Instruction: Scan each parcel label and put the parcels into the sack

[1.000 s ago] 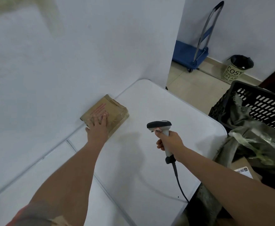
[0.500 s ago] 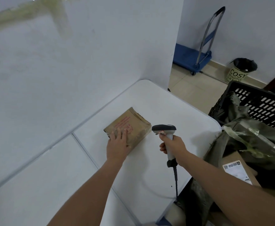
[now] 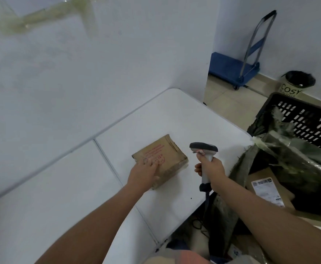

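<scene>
Resting on the white worktop, a small brown cardboard parcel is held down by the left hand, whose fingers are laid over its near corner with the thumb against its near side. The parcel is a flat, box-shaped carton, creased and worn at the edges, with red print across its upper face; no label can be seen on that face. Just to the right of it, a grey handheld scanner is gripped round its handle by the right hand, with the dark head held upright above the worktop and a cable trailing down off the near edge. Beside the worktop on the right, a grey-green sack is seen with its mouth slack, and a second carton bearing a white printed label lies inside it. Behind the sack a black slotted crate is partly visible. Farther off, a blue platform trolley and a small bin lined with a black bag are stood on the tiled floor against the wall.
</scene>
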Tool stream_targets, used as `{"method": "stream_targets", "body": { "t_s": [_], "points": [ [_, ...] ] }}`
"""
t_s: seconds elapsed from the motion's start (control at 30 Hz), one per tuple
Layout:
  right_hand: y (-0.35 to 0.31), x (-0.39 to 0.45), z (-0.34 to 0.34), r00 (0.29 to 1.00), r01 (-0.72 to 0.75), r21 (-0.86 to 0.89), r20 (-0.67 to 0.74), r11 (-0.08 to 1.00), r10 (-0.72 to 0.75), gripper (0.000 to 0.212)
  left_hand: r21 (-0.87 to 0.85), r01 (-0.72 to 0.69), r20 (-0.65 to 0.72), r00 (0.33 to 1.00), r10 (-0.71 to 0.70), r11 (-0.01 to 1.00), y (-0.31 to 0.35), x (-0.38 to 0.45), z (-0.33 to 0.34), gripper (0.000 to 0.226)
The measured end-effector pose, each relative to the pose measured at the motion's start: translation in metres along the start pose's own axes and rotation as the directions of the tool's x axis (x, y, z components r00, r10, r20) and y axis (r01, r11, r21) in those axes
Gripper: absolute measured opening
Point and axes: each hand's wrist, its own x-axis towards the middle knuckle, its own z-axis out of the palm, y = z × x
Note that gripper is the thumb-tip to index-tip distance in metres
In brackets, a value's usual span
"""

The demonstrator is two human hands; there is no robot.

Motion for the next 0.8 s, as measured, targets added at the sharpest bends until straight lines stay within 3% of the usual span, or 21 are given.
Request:
{"method": "stream_targets", "body": {
  "t_s": [0.17, 0.37, 0.43, 0.53, 0.63, 0.73, 0.8],
  "points": [
    [0.003, -0.004, -0.012, 1.0, 0.004, -0.02, -0.006, 1.0, -0.004, 0.028, -0.057, 0.012, -0.01, 1.0, -0.012, 0.998, -0.002, 0.006, -0.002, 0.057],
    [0.003, -0.002, -0.017, 1.0, -0.005, -0.015, -0.009, 1.0, 0.005, 0.027, -0.163, 0.161, 0.129, 0.982, -0.141, 0.973, -0.001, 0.017, 0.013, 0.105],
    [0.004, -0.001, -0.017, 1.0, -0.008, -0.007, -0.017, 1.0, 0.008, 0.027, -0.14, 0.191, 0.132, 0.976, -0.173, 0.972, 0.002, 0.019, 0.017, 0.11],
    [0.005, 0.002, -0.016, 0.999, -0.021, -0.007, -0.032, 1.0, 0.02, 0.028, -0.127, 0.158, 0.091, 0.985, -0.147, 0.979, 0.0, 0.022, 0.015, 0.105],
    [0.006, 0.003, -0.013, 0.999, -0.024, -0.004, -0.029, 1.0, 0.024, 0.027, -0.203, 0.131, 0.141, 0.985, -0.103, 0.971, -0.019, 0.031, 0.003, 0.101],
    [0.005, 0.003, -0.007, 0.999, -0.025, -0.011, -0.025, 1.0, 0.024, 0.026, -0.322, 0.087, 0.268, 0.964, 0.002, 0.943, -0.051, 0.043, -0.021, 0.103],
    [0.003, 0.002, -0.001, 1.0, -0.024, -0.01, -0.018, 1.0, 0.024, 0.026, -0.486, 0.138, 0.407, 0.91, 0.084, 0.863, -0.07, 0.045, -0.039, 0.098]
  ]
}}
